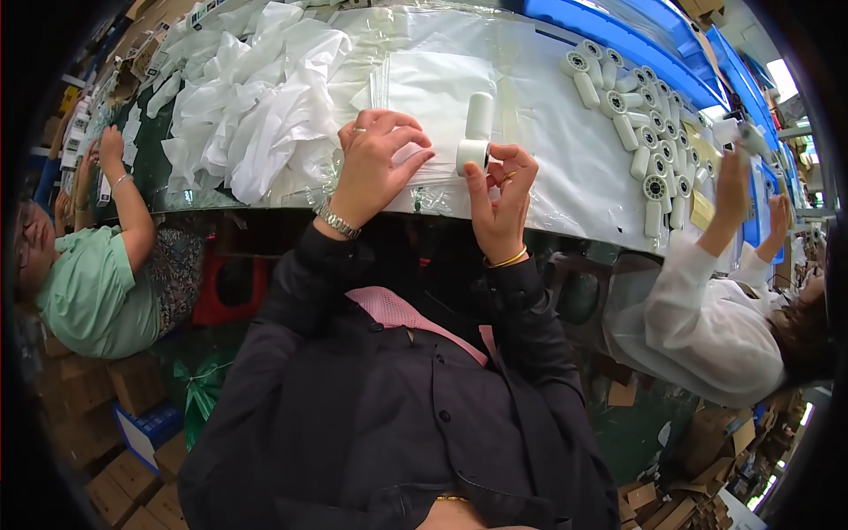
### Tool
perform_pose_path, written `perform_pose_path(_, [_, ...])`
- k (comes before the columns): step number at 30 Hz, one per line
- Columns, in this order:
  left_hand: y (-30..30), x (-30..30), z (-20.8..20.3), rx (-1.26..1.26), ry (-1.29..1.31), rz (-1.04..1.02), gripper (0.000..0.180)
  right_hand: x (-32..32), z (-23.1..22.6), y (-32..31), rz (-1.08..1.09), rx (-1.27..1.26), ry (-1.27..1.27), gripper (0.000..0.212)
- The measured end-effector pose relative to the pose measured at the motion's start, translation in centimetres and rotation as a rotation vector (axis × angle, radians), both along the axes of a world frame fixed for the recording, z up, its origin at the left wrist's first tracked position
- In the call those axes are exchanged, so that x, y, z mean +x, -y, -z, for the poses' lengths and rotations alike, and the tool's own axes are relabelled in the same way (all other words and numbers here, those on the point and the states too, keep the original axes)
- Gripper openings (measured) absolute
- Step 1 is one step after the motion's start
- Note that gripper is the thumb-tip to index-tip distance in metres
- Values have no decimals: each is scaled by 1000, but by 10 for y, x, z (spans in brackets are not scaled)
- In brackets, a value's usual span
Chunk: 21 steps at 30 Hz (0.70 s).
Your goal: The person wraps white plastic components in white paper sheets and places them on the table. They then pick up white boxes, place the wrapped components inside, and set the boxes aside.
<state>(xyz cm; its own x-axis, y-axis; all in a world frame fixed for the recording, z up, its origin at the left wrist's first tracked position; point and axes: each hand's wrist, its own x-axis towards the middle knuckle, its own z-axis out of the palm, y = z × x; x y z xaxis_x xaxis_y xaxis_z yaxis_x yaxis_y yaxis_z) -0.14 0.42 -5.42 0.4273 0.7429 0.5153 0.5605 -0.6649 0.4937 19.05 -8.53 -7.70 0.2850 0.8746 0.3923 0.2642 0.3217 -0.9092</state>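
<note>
My right hand (pixel 505 199) pinches a small white handheld fan (pixel 478 110) by its round head, thumb on the near side and fingers at the right. The fan's handle points away from me, over a stack of thin white plastic bags (pixel 433 75). My left hand (pixel 380 159) is at the left near corner of that stack, palm down. Its fingers are apart and bent, with nothing visible in them; whether the fingertips touch the top bag is hard to tell.
Crumpled white bags (pixel 265 97) are heaped at the left. Several similar fans (pixel 654 137) lie in rows at the right, before blue bins (pixel 627 40). A co-worker in green (pixel 102 291) sits left; another in white (pixel 707 318), right, holds up a fan.
</note>
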Motion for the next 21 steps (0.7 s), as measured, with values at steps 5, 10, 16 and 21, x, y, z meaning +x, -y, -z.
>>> perform_pose_path(5, [-7, 9, 1, -157, -78, -10, 19, 1, 1, 3, -17, 4, -31, 43])
perform_pose_path(10, [-9, 12, 11, -213, -12, -36, 18, 0, 1, 2, 2, 22, -37, 45])
perform_pose_path(16, [-9, 12, 15, -215, 16, -39, 18, 1, 9, 3, -2, 206, -2, 47])
perform_pose_path(21, [-8, 13, 16, -176, -2, -37, 18, 0, 8, 3, -29, 194, 17, 47])
